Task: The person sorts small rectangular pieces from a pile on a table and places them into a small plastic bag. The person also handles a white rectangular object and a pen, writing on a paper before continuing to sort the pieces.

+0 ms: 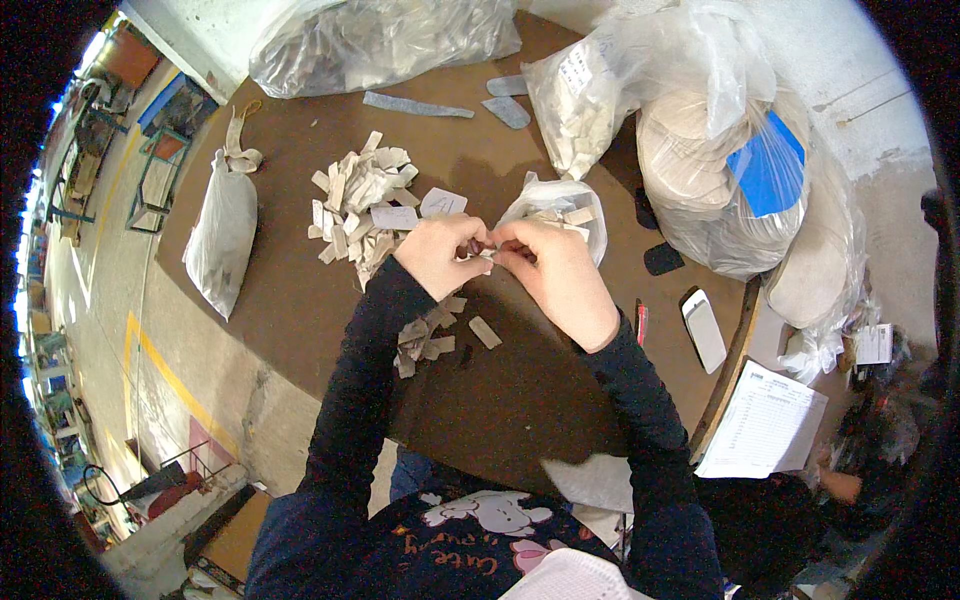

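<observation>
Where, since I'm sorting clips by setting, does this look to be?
Likely a factory workshop: a pile of pale strips and stuffed plastic bags on the table, and yellow lines on the floor.

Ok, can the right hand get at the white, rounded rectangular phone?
Likely yes, if it stops pinching: only a slim red tool lies between the right hand and the phone.
</observation>
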A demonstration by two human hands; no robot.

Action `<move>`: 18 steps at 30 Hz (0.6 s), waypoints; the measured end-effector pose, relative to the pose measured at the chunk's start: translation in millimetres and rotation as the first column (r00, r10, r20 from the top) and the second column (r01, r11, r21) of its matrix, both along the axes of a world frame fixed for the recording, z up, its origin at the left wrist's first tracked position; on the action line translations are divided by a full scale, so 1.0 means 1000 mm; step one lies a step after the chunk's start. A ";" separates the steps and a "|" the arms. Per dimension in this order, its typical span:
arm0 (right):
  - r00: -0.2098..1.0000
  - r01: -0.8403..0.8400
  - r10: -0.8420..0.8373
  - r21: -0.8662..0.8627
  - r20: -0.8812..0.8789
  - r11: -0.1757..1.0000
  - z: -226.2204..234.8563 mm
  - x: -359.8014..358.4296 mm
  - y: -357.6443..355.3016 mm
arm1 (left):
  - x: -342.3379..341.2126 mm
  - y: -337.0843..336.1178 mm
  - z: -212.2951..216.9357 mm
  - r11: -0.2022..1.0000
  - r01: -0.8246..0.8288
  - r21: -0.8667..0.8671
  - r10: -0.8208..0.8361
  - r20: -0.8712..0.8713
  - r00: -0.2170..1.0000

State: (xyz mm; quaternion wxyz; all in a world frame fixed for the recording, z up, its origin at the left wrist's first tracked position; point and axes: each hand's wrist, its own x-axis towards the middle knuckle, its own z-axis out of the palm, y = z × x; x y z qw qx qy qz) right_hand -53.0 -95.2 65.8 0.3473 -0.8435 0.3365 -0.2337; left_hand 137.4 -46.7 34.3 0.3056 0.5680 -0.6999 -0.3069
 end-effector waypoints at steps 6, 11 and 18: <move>0.994 0.113 -0.113 0.065 0.000 0.992 0.017 -0.019 -0.017 | 0.014 0.009 0.029 0.995 -0.102 -0.010 0.096 -0.273 0.957; 0.959 0.235 -0.232 -0.003 -0.163 0.972 0.031 -0.039 -0.032 | 0.015 0.004 0.021 0.952 -0.301 -0.055 0.285 -0.198 0.938; 0.955 0.111 -0.100 0.022 -0.279 0.994 0.001 -0.056 -0.051 | -0.035 -0.006 -0.041 0.958 -0.173 -0.228 0.171 -0.027 0.985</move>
